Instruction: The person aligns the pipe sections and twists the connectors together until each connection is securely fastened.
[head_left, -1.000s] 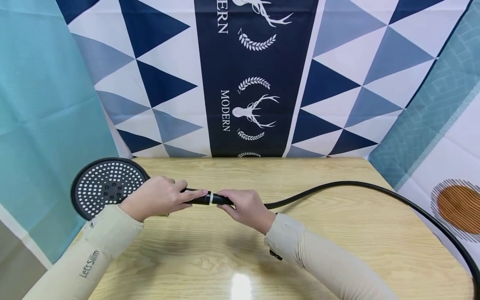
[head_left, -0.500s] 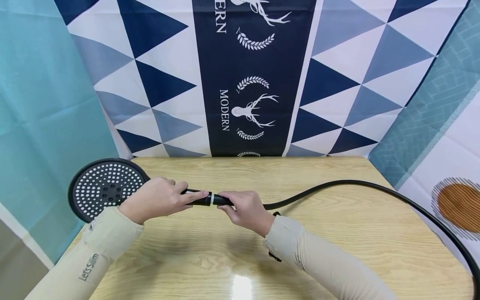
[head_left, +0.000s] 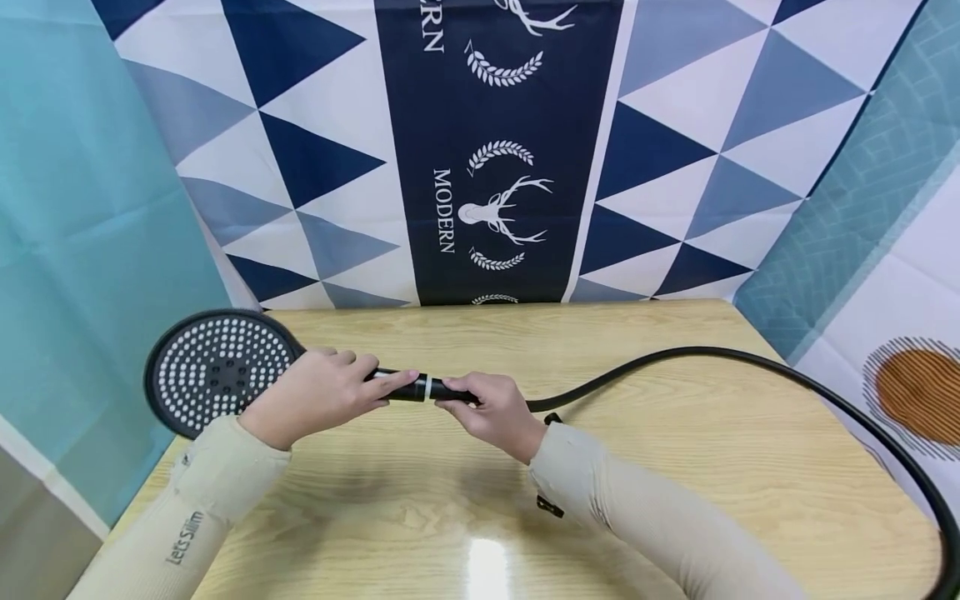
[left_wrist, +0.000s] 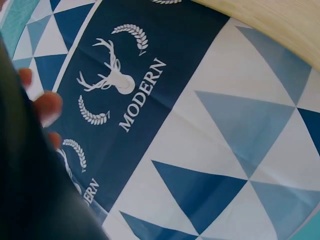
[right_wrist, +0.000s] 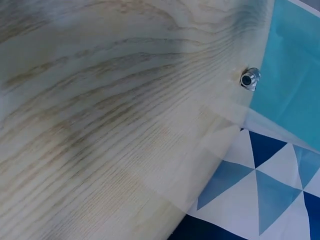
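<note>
A black shower head (head_left: 225, 371) with many white nozzles faces up at the left of the head view. My left hand (head_left: 318, 392) grips its handle, index finger stretched along it toward the end. There, past a pale ring, the handle meets the black end of a hose (head_left: 697, 352). My right hand (head_left: 498, 412) pinches that hose end between thumb and fingers. In the left wrist view a dark blurred shape fills the left side, with a few fingertips (left_wrist: 47, 106) beside it. The right wrist view does not show the hand.
Both hands are above a wooden table (head_left: 420, 517). The hose arcs right and drops past the table's right edge. A small chrome fitting (right_wrist: 250, 79) stands near the table edge in the right wrist view. Patterned cloth (head_left: 510, 208) hangs behind and at both sides.
The head view has tilted slightly, so the background sits higher. Both hands keep their hold, and the right fingertips sit slightly farther from the pale ring.
</note>
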